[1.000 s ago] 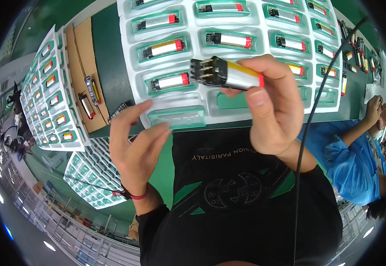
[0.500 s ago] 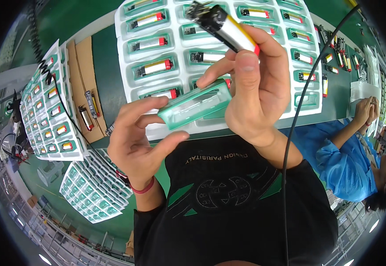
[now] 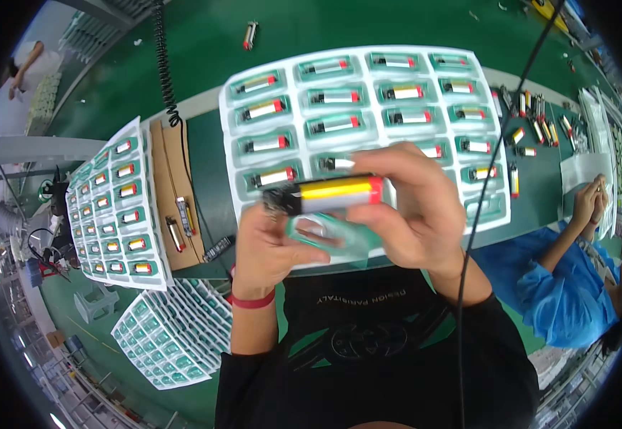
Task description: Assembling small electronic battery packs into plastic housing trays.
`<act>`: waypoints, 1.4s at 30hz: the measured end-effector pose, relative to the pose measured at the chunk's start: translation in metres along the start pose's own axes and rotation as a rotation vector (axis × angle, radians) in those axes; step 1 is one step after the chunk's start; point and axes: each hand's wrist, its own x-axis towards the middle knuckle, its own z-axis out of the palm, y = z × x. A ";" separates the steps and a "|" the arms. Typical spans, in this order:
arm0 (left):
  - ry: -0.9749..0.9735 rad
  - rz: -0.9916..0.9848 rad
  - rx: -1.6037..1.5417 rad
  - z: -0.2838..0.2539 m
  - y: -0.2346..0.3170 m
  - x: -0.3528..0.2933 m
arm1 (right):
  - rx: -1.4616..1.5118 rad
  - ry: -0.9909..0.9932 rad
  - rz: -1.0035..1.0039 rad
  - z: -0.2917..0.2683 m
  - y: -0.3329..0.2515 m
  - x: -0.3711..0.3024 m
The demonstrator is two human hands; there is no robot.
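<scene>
Table (image 3: 214,166) first, white tray (image 3: 294,107) on it, pockets mostly loaded. My left grip (image 3: 264,247) is wrapped on the green case (image 3: 359,237) over the tray's near edge, fingers partly hidden. My right grip (image 3: 429,214) pinches the battery unit (image 3: 339,191) near its red end, above the case. I read this as pairing the two; next move calls for lining them up.

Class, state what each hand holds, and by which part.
The right hand pinches the silver-and-yellow unit by its red end. The left hand grips the clear green case by its left end, contact partly hidden.
</scene>
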 end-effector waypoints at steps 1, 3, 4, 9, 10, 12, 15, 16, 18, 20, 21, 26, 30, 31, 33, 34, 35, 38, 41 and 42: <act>0.098 0.158 0.125 0.005 0.005 0.006 | 0.014 -0.001 0.032 -0.004 -0.002 0.001; 0.128 0.264 0.157 0.003 0.015 0.019 | -0.059 -0.074 0.003 -0.016 -0.005 0.006; 0.144 0.291 0.187 0.006 0.017 0.022 | -0.124 -0.114 -0.045 -0.017 -0.004 0.009; 0.131 0.346 0.233 0.017 0.017 0.026 | -0.271 -0.127 -0.160 -0.017 0.006 0.014; 0.124 0.347 0.225 0.019 0.017 0.026 | -0.268 -0.133 -0.168 -0.017 0.009 0.014; 0.114 0.363 0.256 0.019 0.017 0.028 | -0.287 -0.150 -0.169 -0.018 0.011 0.015; 0.101 0.359 0.278 0.020 0.019 0.028 | -0.330 -0.175 -0.156 -0.021 0.010 0.017; 0.095 0.365 0.281 0.020 0.018 0.028 | -0.330 -0.174 -0.157 -0.021 0.012 0.017; 0.086 0.378 0.285 0.020 0.018 0.029 | -0.325 -0.164 -0.148 -0.021 0.014 0.016; 0.082 0.393 0.287 0.020 0.018 0.030 | -0.315 -0.146 -0.129 -0.020 0.015 0.015; 0.077 0.398 0.272 0.020 0.017 0.031 | -0.292 -0.120 -0.108 -0.019 0.015 0.014; 0.088 0.378 0.257 0.022 0.018 0.030 | -0.274 -0.104 -0.085 -0.017 0.018 0.007; 0.095 0.409 0.302 0.019 0.015 0.028 | -0.320 -0.127 -0.068 -0.015 0.014 0.009; 0.100 0.431 0.303 0.019 0.013 0.027 | -0.300 -0.093 -0.035 -0.010 0.012 0.008; 0.119 0.467 0.317 0.020 0.009 0.028 | -0.226 0.015 0.062 -0.001 0.009 0.004; 0.133 0.481 0.330 0.023 0.007 0.028 | -0.171 0.089 0.127 0.005 0.007 0.001; 0.144 0.495 0.342 0.023 0.007 0.029 | -0.116 0.164 0.192 0.009 0.008 -0.001; 0.167 0.520 0.367 0.024 0.001 0.027 | -0.175 0.155 0.208 0.012 0.014 -0.004; 0.213 0.565 0.370 0.026 -0.005 0.028 | -0.219 0.104 0.266 0.010 0.009 -0.002; 0.218 0.583 0.365 0.024 -0.008 0.029 | -0.196 0.136 0.329 0.012 0.007 0.000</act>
